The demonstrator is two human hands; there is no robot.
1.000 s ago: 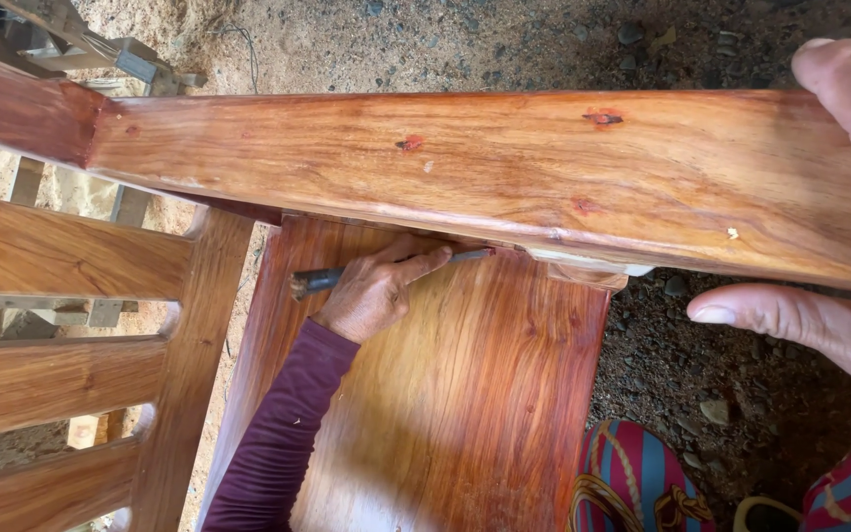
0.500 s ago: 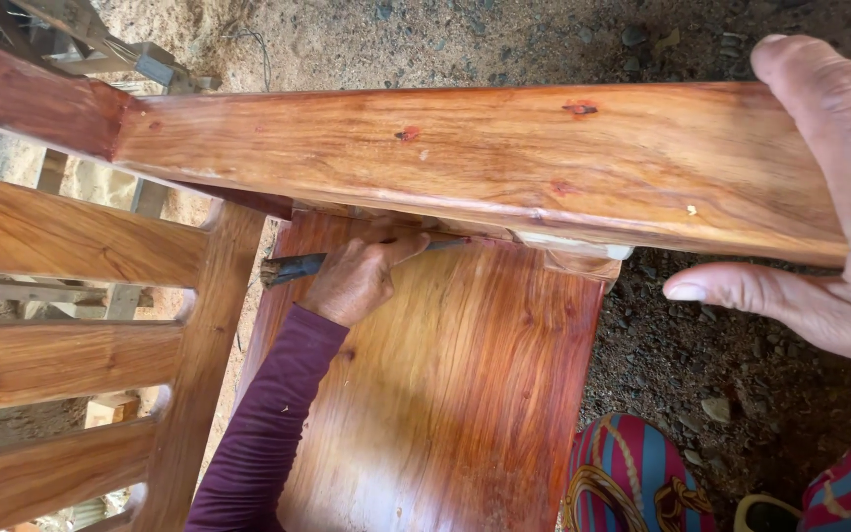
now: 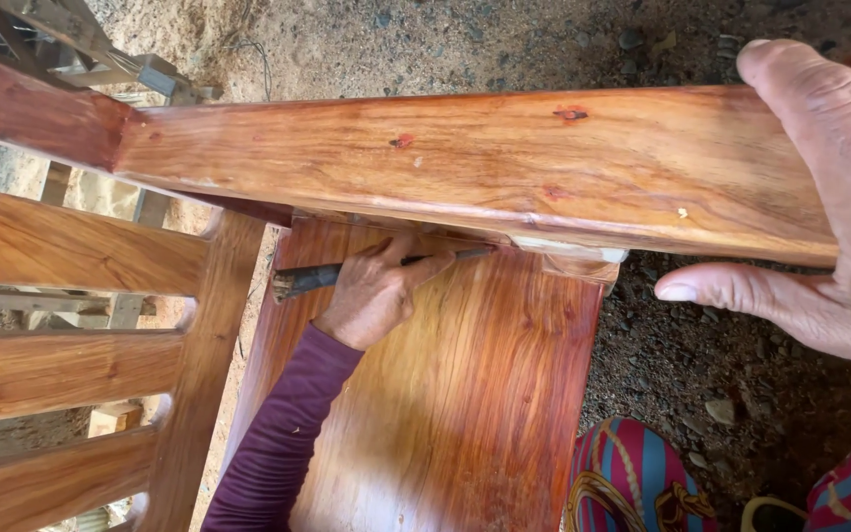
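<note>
1. My right hand [image 3: 819, 197] grips the right end of the rail [image 3: 465, 163], thumb below it.
2. My left hand [image 3: 374, 291] sits under the rail, holding a chisel [image 3: 347, 272] that lies along its lower edge.
3. The panel [image 3: 445, 394] lies below the rail.
4. Slats [image 3: 71, 296] lie left of the panel.

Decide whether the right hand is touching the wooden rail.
Touching. The head view shows the right hand gripping the rail's end, fingers laid over its top face and thumb curled beneath.
</note>
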